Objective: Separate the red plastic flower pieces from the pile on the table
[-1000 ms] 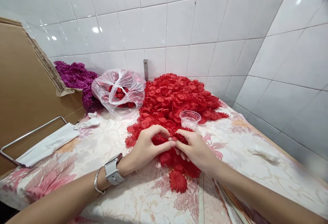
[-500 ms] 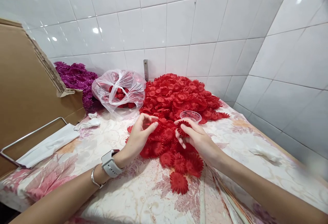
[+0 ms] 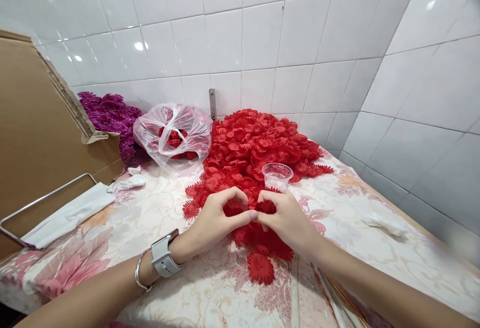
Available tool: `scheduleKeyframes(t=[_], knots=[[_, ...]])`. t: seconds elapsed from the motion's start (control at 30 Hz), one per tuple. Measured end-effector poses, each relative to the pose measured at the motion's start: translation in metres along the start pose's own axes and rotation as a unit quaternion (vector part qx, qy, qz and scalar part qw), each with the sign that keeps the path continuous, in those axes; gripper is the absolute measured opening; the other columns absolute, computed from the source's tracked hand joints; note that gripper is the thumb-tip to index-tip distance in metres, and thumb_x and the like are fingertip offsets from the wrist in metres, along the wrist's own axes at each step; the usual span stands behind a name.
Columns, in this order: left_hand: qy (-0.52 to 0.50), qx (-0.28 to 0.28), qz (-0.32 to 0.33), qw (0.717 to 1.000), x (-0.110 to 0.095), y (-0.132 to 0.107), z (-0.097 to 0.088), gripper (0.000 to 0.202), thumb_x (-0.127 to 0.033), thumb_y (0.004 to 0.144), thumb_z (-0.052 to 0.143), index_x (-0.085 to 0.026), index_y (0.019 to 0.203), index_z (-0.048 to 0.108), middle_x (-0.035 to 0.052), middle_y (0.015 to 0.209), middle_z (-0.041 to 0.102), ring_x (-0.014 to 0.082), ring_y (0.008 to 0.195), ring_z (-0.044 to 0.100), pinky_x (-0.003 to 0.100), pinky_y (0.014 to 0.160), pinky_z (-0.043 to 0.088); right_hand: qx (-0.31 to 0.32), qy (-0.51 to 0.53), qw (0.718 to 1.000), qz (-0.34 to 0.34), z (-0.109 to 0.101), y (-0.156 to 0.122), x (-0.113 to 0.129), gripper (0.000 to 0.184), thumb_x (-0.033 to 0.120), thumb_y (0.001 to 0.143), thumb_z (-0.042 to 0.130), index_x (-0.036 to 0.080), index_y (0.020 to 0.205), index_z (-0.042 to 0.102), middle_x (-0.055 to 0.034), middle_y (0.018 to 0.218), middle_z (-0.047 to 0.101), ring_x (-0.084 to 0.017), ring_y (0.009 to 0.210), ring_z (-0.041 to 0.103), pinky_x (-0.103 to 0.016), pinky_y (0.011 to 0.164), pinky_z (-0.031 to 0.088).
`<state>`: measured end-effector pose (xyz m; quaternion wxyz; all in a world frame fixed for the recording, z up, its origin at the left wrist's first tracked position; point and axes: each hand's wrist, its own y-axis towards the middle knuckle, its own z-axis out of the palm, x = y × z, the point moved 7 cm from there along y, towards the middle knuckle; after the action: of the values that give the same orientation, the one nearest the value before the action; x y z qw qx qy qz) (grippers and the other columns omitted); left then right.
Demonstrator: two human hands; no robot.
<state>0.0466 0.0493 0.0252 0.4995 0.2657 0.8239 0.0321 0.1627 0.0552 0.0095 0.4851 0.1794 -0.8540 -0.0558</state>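
Observation:
Over a spread of red flower heads (image 3: 260, 268), my two hands meet with their thumb tips touching. My left hand (image 3: 219, 213) is curled, thumb and index finger bent toward each other; whatever it pinches is too small or hidden to name. My right hand (image 3: 288, 218) is closed on a red artificial flower, mostly covered by the fingers. Just behind the right hand stands a small clear plastic cup (image 3: 277, 174). A large heap of red flowers (image 3: 255, 135) rises behind it, against the tiled wall.
Left of the heap sits a tied clear plastic bag (image 3: 174, 135) with red pieces inside. Purple flowers (image 3: 108, 115) lie behind a cardboard box (image 3: 45, 118). Thin stems (image 3: 337, 293) lie under my right forearm, and a crumpled white scrap (image 3: 386, 228) is at the right on the flowered tablecloth (image 3: 180, 293).
My hands have come together and lower, from apart to touching at the thumbs. The right hand has brought the red flower inward. The cup shows more fully.

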Motion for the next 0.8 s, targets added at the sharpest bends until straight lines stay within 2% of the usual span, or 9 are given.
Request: scheduleKeyframes(t=[0.1,0.17,0.27,0.37,0.43,0.53,0.63,0.7,0.8], knots=[[-0.045,0.003,-0.026,0.999,0.008,0.003,-0.001,0.014,-0.03,0.077,0.06,-0.017,0.075,0.06,-0.002,0.074,0.06,0.0125,0.072,0.053,0.022,0.066,0.039,0.016,-0.02,0.999,-0.038,0.003,0.0,0.006,0.016,0.024,0.075,0.057,0.019,0.062,0.048,0.0034,0.057,0.051,-0.011,0.054,0.045,-0.023,0.05,0.032],[-0.098,-0.021,-0.042,0.994,0.015,0.007,-0.004,0.015,-0.031,0.079,0.057,-0.016,0.075,0.06,-0.0017,0.073,0.059,0.0124,0.071,0.052,0.023,0.066,0.039,0.027,0.009,0.998,-0.049,0.004,0.001,0.007,0.021,0.032,0.083,0.048,0.019,0.066,0.046,0.0025,0.06,0.053,-0.011,0.055,0.047,-0.023,0.051,0.034],[-0.136,-0.068,-0.057,0.987,0.022,0.01,-0.009,0.017,-0.032,0.077,0.057,-0.015,0.072,0.059,-0.0016,0.072,0.057,0.0118,0.068,0.049,0.023,0.064,0.038,0.006,0.097,0.995,-0.01,0.003,0.003,-0.001,0.031,0.04,0.09,0.035,0.02,0.067,0.042,0.0029,0.058,0.05,-0.01,0.05,0.046,-0.023,0.049,0.036],[-0.127,-0.081,-0.062,0.987,0.025,0.011,-0.009,0.019,-0.033,0.077,0.057,-0.015,0.071,0.058,-0.0019,0.069,0.055,0.0114,0.065,0.047,0.023,0.061,0.036,-0.011,0.168,0.986,0.015,0.003,0.004,-0.007,0.03,0.045,0.088,0.037,0.019,0.075,0.046,0.002,0.059,0.052,-0.01,0.049,0.047,-0.023,0.048,0.039],[-0.123,-0.106,-0.058,0.985,0.028,0.011,-0.014,0.02,-0.034,0.079,0.054,-0.016,0.071,0.056,-0.0024,0.067,0.054,0.0115,0.063,0.047,0.023,0.061,0.037,-0.016,0.2,0.98,0.013,0.002,0.005,-0.007,0.028,0.044,0.087,0.039,0.018,0.085,0.05,0.0001,0.063,0.055,-0.011,0.05,0.049,-0.024,0.049,0.041],[-0.11,-0.199,-0.051,0.972,0.035,0.011,-0.035,0.016,-0.031,0.079,0.052,-0.017,0.072,0.051,-0.0026,0.068,0.053,0.0122,0.065,0.049,0.024,0.063,0.039,-0.041,0.234,0.971,0.021,-0.005,0.008,-0.009,0.029,0.04,0.085,0.041,0.015,0.096,0.051,-0.0044,0.075,0.058,-0.012,0.053,0.051,-0.026,0.05,0.043],[-0.033,-0.25,-0.029,0.967,0.035,0.012,-0.052,0.021,-0.026,0.075,0.058,-0.019,0.094,0.051,0.0015,0.093,0.056,0.016,0.084,0.053,0.027,0.074,0.042,-0.043,0.216,0.974,0.044,-0.008,0.009,-0.012,0.029,0.032,0.085,0.039,0.015,0.106,0.05,-0.0037,0.075,0.059,-0.012,0.057,0.052,-0.027,0.053,0.043],[0.049,-0.233,0.016,0.971,0.023,0.013,-0.051,0.032,-0.024,0.074,0.059,-0.021,0.105,0.05,0.0041,0.108,0.053,0.0188,0.099,0.05,0.032,0.085,0.04,-0.022,0.185,0.981,0.046,-0.005,0.007,-0.01,0.033,0.026,0.085,0.037,0.016,0.115,0.047,-0.0016,0.072,0.058,-0.014,0.061,0.053,-0.028,0.057,0.043],[0.113,-0.16,0.084,0.977,0.003,0.011,-0.036,0.025,-0.027,0.079,0.056,-0.022,0.104,0.054,0.0056,0.114,0.05,0.0197,0.112,0.044,0.034,0.098,0.033,0.007,0.122,0.992,0.005,-0.001,0.002,0.0,0.042,0.024,0.087,0.035,0.019,0.129,0.035,0.001,0.066,0.057,-0.015,0.065,0.055,-0.03,0.064,0.043]])
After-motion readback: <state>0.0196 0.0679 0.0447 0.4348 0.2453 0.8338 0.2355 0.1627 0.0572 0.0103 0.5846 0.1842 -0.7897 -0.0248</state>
